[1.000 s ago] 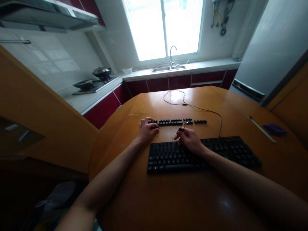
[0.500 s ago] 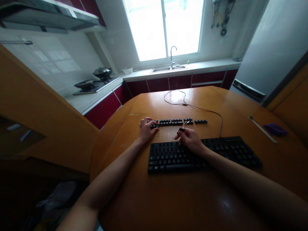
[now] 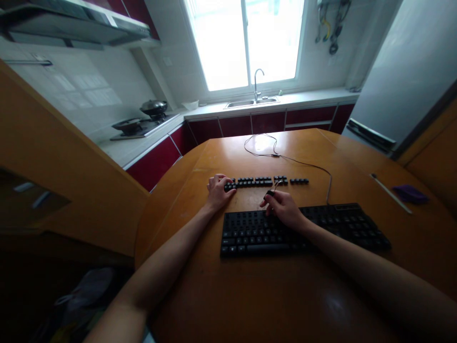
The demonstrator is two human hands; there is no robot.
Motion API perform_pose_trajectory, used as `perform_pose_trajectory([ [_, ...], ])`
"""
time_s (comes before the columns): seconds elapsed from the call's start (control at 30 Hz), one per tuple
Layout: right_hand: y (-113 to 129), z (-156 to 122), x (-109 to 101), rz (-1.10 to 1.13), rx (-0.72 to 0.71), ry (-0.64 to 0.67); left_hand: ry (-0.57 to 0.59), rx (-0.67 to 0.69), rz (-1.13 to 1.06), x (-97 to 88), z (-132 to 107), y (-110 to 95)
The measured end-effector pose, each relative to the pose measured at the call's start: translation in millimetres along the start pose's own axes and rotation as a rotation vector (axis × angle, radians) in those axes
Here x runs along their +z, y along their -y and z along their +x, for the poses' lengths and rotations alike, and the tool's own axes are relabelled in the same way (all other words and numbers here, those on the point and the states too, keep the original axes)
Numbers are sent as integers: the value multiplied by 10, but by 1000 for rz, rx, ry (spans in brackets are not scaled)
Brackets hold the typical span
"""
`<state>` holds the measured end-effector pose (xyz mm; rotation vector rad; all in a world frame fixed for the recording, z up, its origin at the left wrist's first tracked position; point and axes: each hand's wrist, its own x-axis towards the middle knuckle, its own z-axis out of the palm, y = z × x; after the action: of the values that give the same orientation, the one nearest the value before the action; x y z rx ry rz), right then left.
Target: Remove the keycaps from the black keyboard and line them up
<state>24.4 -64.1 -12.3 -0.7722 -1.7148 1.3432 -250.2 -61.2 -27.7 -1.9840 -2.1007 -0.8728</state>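
A black keyboard [image 3: 264,248] lies on the wooden table, its upper left rows showing no lettered caps. Beyond it, loose black keycaps [image 3: 255,183] are lined up in two rows. At the left end of these rows my left hand [image 3: 217,191] is closed around a few keycaps, thumb on the near side and fingers on the far side. Over the keyboard's upper edge, my right hand [image 3: 285,209] pinches a keycap puller [image 3: 269,194] with a dark handle. Its thin wire ends point away from me, toward the keycaps. My right palm hides part of the keyboard.
The keyboard's cable [image 3: 314,165] runs back and loops on the far part of the table [image 3: 200,286]. To the right lie a thin pale stick [image 3: 391,193] and a purple cloth [image 3: 410,194]. Behind are a counter with a sink [image 3: 243,103] and a stove with pans [image 3: 153,108].
The view has shifted very slightly. Both hands, the keycap puller and the keycaps stay in practically the same places.
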Motion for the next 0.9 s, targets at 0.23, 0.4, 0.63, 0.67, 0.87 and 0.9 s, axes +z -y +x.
perform_pose_trajectory([
  [0.23,26,-44,-28,-100,-51,-54,-24,18,-39,-68,-23,-88],
  [0.4,81,-146,-105,-276,-142,43,72,201,-199,-184,-153,-340],
  [0.63,39,-191,-155,-413,-241,249,511,432,-339,-447,-518,-860],
  [0.67,48,-198,-154,-433,-291,290,526,445,-337,-464,-557,-905],
  [0.87,77,-258,-139,-676,-573,377,520,420,-291,-411,-673,-1047],
  [0.9,72,-264,-131,-705,-571,366,508,404,-287,-390,-681,-1061],
])
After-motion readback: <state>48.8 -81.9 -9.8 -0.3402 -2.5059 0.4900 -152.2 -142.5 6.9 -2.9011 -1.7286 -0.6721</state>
